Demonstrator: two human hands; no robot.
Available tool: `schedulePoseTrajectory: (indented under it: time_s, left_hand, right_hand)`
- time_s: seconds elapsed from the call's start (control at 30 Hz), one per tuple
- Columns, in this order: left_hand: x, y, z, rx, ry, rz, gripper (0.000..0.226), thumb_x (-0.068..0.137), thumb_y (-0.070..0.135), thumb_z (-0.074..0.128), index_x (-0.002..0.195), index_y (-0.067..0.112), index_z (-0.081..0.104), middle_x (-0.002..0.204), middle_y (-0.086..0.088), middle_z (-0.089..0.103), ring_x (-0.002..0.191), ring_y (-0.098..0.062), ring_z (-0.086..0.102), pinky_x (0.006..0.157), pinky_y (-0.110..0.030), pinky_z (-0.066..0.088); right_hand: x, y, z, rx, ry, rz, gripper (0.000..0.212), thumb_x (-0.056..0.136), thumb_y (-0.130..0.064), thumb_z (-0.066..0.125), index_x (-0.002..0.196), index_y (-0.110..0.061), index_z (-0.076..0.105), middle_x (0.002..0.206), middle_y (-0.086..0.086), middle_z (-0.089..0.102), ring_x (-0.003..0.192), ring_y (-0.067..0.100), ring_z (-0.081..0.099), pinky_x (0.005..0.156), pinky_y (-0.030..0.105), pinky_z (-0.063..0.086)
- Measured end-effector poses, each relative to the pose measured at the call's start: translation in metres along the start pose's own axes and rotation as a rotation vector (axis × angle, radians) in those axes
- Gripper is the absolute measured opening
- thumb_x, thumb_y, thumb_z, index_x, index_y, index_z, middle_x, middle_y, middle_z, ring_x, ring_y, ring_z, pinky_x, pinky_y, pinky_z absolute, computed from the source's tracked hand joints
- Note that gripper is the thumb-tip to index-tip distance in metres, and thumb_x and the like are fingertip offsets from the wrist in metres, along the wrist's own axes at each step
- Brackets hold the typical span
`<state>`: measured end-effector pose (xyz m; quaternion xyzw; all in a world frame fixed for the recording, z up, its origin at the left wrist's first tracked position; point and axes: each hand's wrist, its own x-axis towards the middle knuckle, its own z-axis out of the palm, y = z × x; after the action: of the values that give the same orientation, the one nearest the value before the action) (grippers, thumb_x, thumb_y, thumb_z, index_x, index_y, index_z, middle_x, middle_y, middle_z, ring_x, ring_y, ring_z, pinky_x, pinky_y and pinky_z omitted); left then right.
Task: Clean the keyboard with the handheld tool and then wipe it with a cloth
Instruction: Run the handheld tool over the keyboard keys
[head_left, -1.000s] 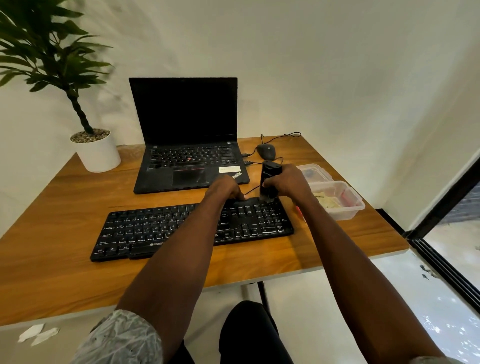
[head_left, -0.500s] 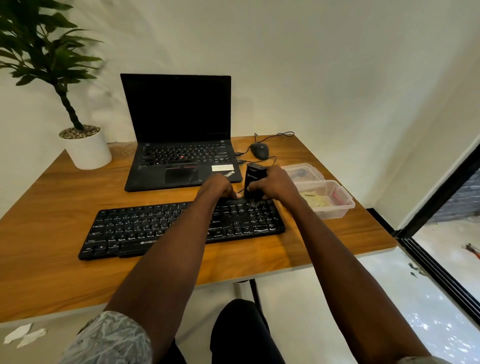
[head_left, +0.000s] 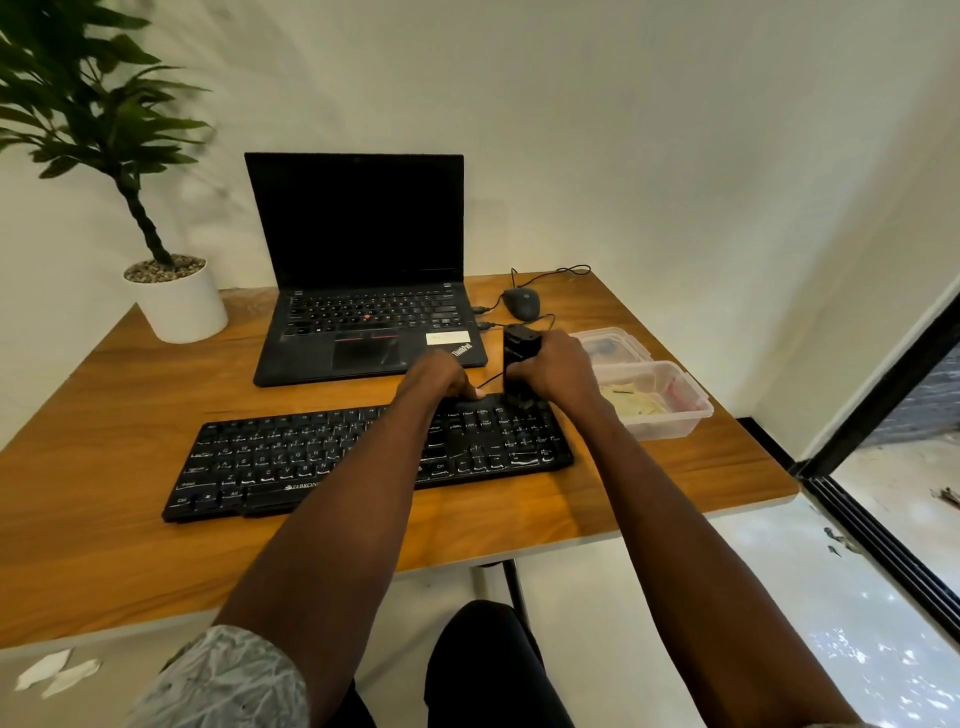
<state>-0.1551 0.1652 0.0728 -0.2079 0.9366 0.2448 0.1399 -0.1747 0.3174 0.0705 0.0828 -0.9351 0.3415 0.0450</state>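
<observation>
A black keyboard (head_left: 322, 457) lies across the wooden desk (head_left: 104, 405) in front of me. My right hand (head_left: 558, 371) grips a black handheld cleaning tool (head_left: 518, 353), held upright with its lower end on the keyboard's far right edge. My left hand (head_left: 441, 376) rests on the keyboard's back edge just left of the tool, fingers curled down onto it. A pale yellow cloth (head_left: 634, 402) lies inside a clear plastic box (head_left: 691, 415) to the right of the keyboard.
An open black laptop (head_left: 363, 291) stands behind the keyboard, with a wired mouse (head_left: 521, 303) to its right. A clear lid (head_left: 613, 340) lies behind the box. A potted plant (head_left: 176, 301) stands at the far left. The desk's right edge drops off beside a glass door.
The tool and my right hand slid a little left along the keyboard's back edge, closer to my left hand. My head has shifted, so the whole view has moved.
</observation>
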Motion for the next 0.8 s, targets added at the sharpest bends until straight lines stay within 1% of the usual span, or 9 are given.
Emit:
schedulePoseTrajectory:
  time_s: [0.07,0.2,0.3,0.33,0.43,0.53,0.6,0.7,0.8]
  left_hand:
    - [0.000,0.000,0.000,-0.003,0.001,-0.002,0.068,0.081,0.038,0.075,0.133,0.002,0.050,0.135,-0.013,0.053,0.122,-0.030,0.052,0.095,-0.037,0.044]
    - [0.000,-0.001,0.001,-0.038,0.006,0.004,0.064,0.082,0.035,0.075,0.131,0.002,0.051,0.134,-0.013,0.054,0.121,-0.030,0.051,0.091,-0.036,0.044]
    - [0.001,-0.001,0.000,-0.029,-0.006,-0.003,0.064,0.082,0.036,0.075,0.130,0.002,0.052,0.133,-0.013,0.054,0.121,-0.030,0.052,0.092,-0.036,0.044]
    - [0.001,-0.001,0.000,-0.033,-0.014,-0.003,0.063,0.081,0.036,0.075,0.129,0.001,0.053,0.133,-0.013,0.055,0.120,-0.030,0.052,0.092,-0.037,0.044]
    - [0.002,-0.001,0.000,-0.045,-0.018,0.003,0.064,0.082,0.036,0.075,0.130,0.001,0.052,0.134,-0.013,0.054,0.122,-0.031,0.051,0.093,-0.037,0.044]
    - [0.001,-0.001,-0.001,-0.041,-0.012,0.000,0.066,0.081,0.037,0.075,0.132,0.002,0.051,0.135,-0.012,0.053,0.123,-0.031,0.050,0.093,-0.037,0.044]
    - [0.003,-0.001,-0.001,-0.036,-0.009,0.000,0.063,0.081,0.037,0.076,0.129,0.003,0.054,0.133,-0.012,0.055,0.120,-0.030,0.053,0.090,-0.036,0.044]
    - [0.006,-0.004,0.001,-0.046,0.003,0.014,0.056,0.082,0.031,0.075,0.125,0.002,0.056,0.129,-0.013,0.057,0.115,-0.028,0.055,0.089,-0.035,0.046]
    - [0.004,-0.004,0.000,-0.063,-0.003,0.010,0.064,0.080,0.035,0.077,0.129,0.000,0.053,0.131,-0.013,0.056,0.117,-0.029,0.054,0.087,-0.034,0.044]
  right_hand:
    - [0.000,0.000,0.000,0.047,-0.045,0.007,0.037,0.071,-0.027,0.080,0.102,-0.010,0.069,0.096,0.008,0.071,0.085,0.022,0.066,0.077,0.039,0.057]
    - [0.004,0.008,-0.010,-0.018,0.071,0.051,0.035,0.072,-0.026,0.079,0.100,-0.008,0.067,0.094,0.007,0.070,0.084,0.022,0.065,0.072,0.035,0.053]
    - [0.000,0.009,-0.009,0.170,-0.102,0.063,0.037,0.072,-0.019,0.080,0.104,-0.008,0.066,0.098,0.010,0.071,0.085,0.021,0.068,0.075,0.039,0.059]
    - [-0.002,0.010,-0.009,0.196,-0.122,0.067,0.037,0.072,-0.018,0.080,0.105,-0.008,0.066,0.099,0.011,0.071,0.086,0.021,0.068,0.075,0.039,0.060]
    - [0.001,0.014,-0.014,0.098,-0.021,0.072,0.036,0.070,-0.020,0.081,0.102,-0.008,0.067,0.096,0.009,0.070,0.087,0.022,0.067,0.078,0.038,0.057]
    - [0.004,0.007,-0.017,-0.016,-0.007,0.091,0.041,0.067,-0.022,0.081,0.102,-0.007,0.067,0.096,0.009,0.070,0.086,0.024,0.065,0.075,0.036,0.055]
    - [0.000,-0.003,-0.010,0.021,-0.080,0.064,0.040,0.066,-0.022,0.082,0.101,-0.008,0.068,0.095,0.008,0.070,0.084,0.023,0.066,0.073,0.035,0.056]
    - [-0.011,-0.014,0.003,0.106,-0.152,-0.006,0.034,0.068,-0.018,0.080,0.099,-0.012,0.068,0.093,0.007,0.071,0.079,0.020,0.067,0.063,0.027,0.053]
    - [-0.009,-0.007,0.002,0.116,-0.100,0.030,0.037,0.068,-0.020,0.080,0.102,-0.012,0.068,0.095,0.007,0.071,0.083,0.021,0.067,0.073,0.034,0.057]
